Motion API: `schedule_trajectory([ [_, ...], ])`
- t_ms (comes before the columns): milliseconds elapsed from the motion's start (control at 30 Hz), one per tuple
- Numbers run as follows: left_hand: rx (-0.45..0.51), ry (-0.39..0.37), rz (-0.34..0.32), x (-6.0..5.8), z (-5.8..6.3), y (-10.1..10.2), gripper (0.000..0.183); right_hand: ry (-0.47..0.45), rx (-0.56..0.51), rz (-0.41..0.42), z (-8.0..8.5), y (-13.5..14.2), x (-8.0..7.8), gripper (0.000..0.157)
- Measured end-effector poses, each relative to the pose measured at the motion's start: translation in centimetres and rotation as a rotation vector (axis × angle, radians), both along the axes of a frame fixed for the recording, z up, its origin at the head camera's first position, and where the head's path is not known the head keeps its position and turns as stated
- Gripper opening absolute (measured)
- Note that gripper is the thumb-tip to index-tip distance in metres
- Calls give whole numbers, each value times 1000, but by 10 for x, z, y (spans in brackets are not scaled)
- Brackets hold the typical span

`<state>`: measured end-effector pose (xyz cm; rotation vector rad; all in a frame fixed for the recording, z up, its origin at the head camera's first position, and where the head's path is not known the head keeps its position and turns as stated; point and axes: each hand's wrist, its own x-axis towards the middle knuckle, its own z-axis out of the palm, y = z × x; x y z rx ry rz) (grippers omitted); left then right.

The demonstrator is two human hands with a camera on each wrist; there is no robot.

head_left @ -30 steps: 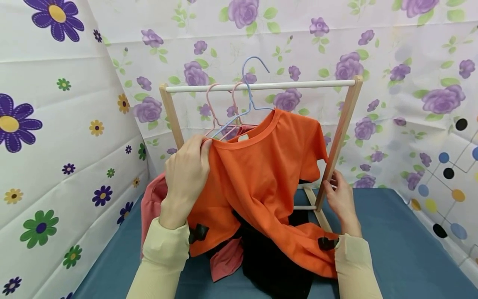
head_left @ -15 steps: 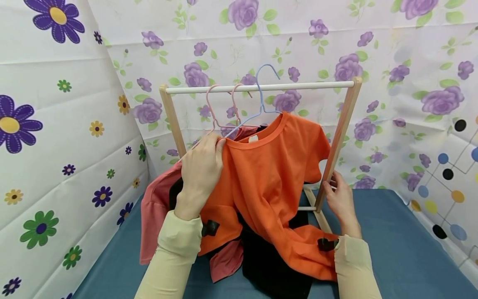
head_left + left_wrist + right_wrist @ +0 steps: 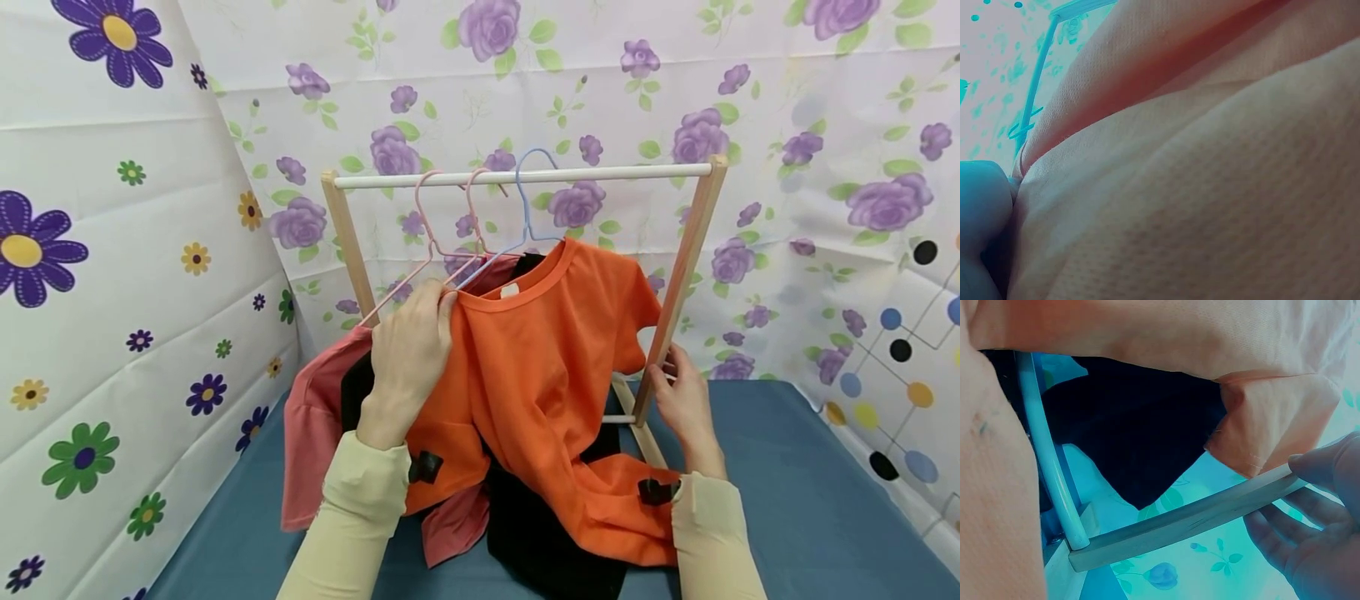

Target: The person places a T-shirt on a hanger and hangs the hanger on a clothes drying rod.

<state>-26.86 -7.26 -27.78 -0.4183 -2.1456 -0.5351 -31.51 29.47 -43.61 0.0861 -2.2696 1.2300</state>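
An orange T-shirt (image 3: pixel 540 358) hangs on a light blue hanger (image 3: pixel 527 218). My left hand (image 3: pixel 408 358) pinches the shirt's left shoulder and the hanger arm under it. The hanger's hook loops over the rack's white rail (image 3: pixel 615 172), its tip dipping behind the rail. Over on the right, my right hand (image 3: pixel 684 400) grips the rack's wooden post (image 3: pixel 681 275), thumb on one side and fingers on the other, as the right wrist view also shows. Orange cloth (image 3: pixel 1197 187), paler there, fills most of the left wrist view.
Two pink hangers (image 3: pixel 431 242) hang left of the blue one. A pink garment (image 3: pixel 315 433) and a black garment (image 3: pixel 555 517) hang behind the orange shirt. The rack stands on a blue-grey surface (image 3: pixel 810 500), with a flower-patterned sheet (image 3: pixel 787 100) behind.
My left hand has moved right with the shirt and blue hanger, then slightly down. The hook has dropped from well above the rail to over it. My right hand has stayed on the post.
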Motion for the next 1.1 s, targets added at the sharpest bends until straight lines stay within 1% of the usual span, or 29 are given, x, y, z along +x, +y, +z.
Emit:
schedule_trajectory([
  [200,-3,-1,-6,-3,-9,-2,22,-27,-7,1,0,-1,2,48],
  [333,-10,3,3,-4,-13,-4,24,-36,-14,6,0,-1,4,49],
  [533,-29,-16,28,-3,-22,-7,25,-47,-13,8,-1,-1,5,48],
  [633,-32,-8,36,-3,-25,-9,24,-52,-13,3,-1,-2,5,48],
  [767,-21,10,37,-2,-27,-10,23,-61,-14,1,0,-1,6,49],
  [900,2,20,41,1,-29,-11,23,-77,-25,12,3,0,10,51],
  [1100,20,52,40,7,-28,-14,23,-82,-29,14,9,-1,17,51],
])
